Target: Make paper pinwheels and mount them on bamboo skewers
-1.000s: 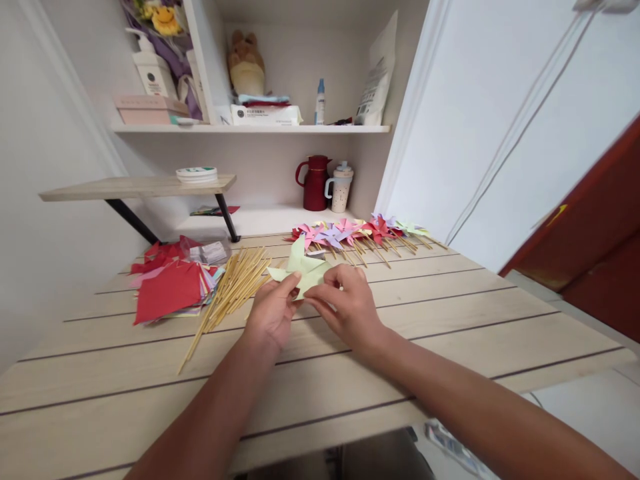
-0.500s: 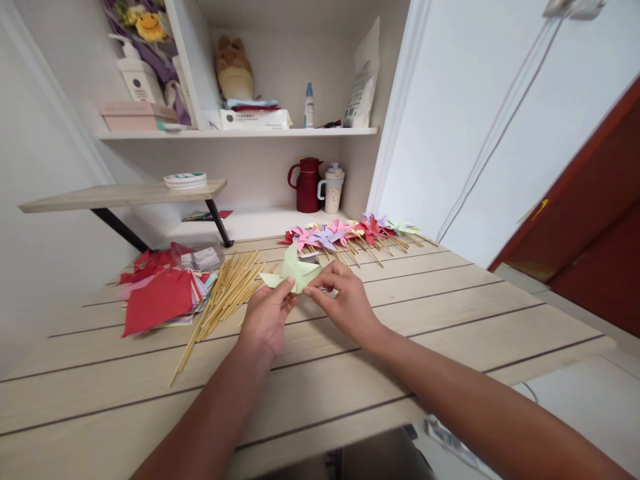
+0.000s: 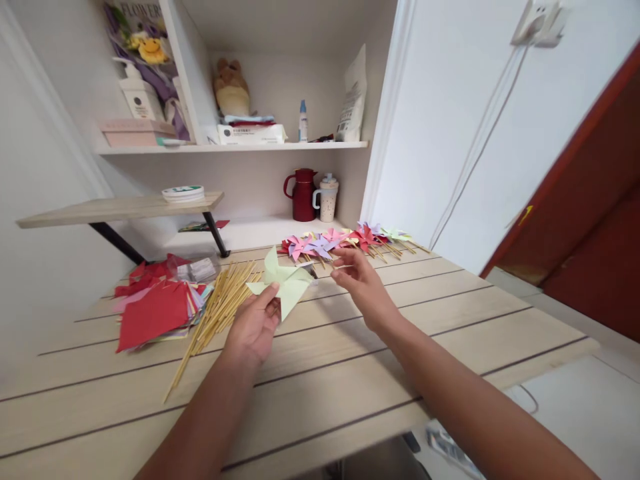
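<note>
My left hand (image 3: 253,325) pinches a pale green folded paper pinwheel (image 3: 281,281) just above the wooden table (image 3: 350,353). My right hand (image 3: 361,282) is off the pinwheel, a little to its right, fingers apart and holding nothing. It hovers close to a row of finished paper pinwheels on sticks (image 3: 345,240) in pink, purple, red and green. A dark small object (image 3: 311,270) lies on the table between the green pinwheel and my right hand; what it is I cannot tell.
A bundle of bamboo sticks (image 3: 215,310) lies left of my hands, beside a stack of coloured paper squares (image 3: 155,310) topped with red. Behind are a red jug (image 3: 303,195), a cup (image 3: 327,198), a raised wooden shelf (image 3: 120,207) and wall shelves.
Both hands were on the green pinwheel; my right hand has let go and moved right and away, toward the finished pinwheels. My left hand keeps hold of it. The view tilted up slightly.
</note>
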